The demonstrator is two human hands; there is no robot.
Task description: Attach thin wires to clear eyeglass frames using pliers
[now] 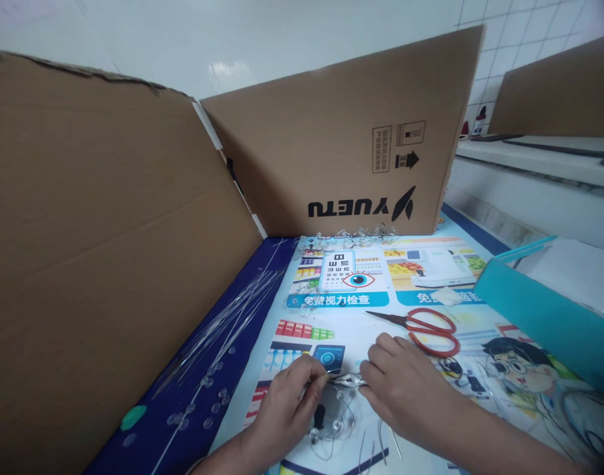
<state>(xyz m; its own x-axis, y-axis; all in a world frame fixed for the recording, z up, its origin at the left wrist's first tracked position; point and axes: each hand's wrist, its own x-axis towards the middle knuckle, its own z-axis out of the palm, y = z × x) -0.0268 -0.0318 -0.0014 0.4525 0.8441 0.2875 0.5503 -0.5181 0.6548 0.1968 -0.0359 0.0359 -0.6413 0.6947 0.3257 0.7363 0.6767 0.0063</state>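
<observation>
Small shiny wire piece, low in the middle of the table, pinched from both sides. Left hand at 9 o'clock of it, fingertips shut on its left end. Right hand at 3 o'clock, fingertips shut on its right end. Best to hold tight but soft, so the thin piece does not bend the wrong way. Best to keep both hands low over the table, so nothing small drops far.

Just under the piece, at 6 o'clock, clear beads and loose bits of wire, with one dark bit among them. Easy to knock away, so wrists up a little.

Red scissors at 1 o'clock, near the right hand, blades pointing left. Good to keep fingers clear of the tips.

Long thin wires at 10 o'clock, spread over the blue edge, more clear beads near them. Teal box at 3 o'clock, well apart. Cardboard walls standing at the left and at the back.
</observation>
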